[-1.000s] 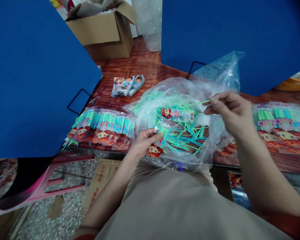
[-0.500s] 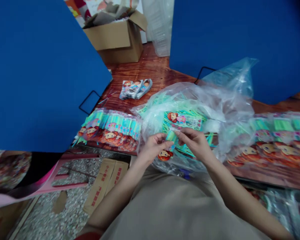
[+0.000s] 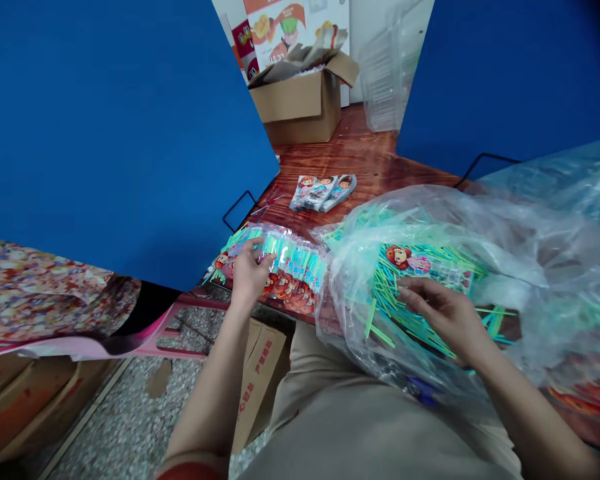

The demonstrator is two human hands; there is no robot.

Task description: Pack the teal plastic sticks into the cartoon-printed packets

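Note:
My left hand (image 3: pixel 251 272) is over the left row of small clear packets (image 3: pixel 297 267), touching the packets near its left end. Its fingers are spread, with nothing clearly held. The packets overlap, each with green and blue strips inside and a red-haired cartoon figure printed on it. My right hand (image 3: pixel 445 317) hangs, fingers apart and bare, over thin green and blue plastic sticks (image 3: pixel 390 297) heaped in a large clear plastic bag (image 3: pixel 353 333). On the sticks lies a flat printed packet (image 3: pixel 427 261) with the same figure, just beyond my right fingertips.
Behind the left row lie a few printed packet pieces (image 3: pixel 323 192) on the wooden table (image 3: pixel 365 157). An open cardboard box (image 3: pixel 300 100) and clear plastic trays (image 3: pixel 385 80) stand at the back. Blue panels (image 3: pixel 130 133) flank both sides. A pink stool (image 3: pixel 180 333) is below left.
Both hands were together over the bag, holding a filled packet. The left hand has moved left to the packet row; the right stays over the sticks. The view has swung left.

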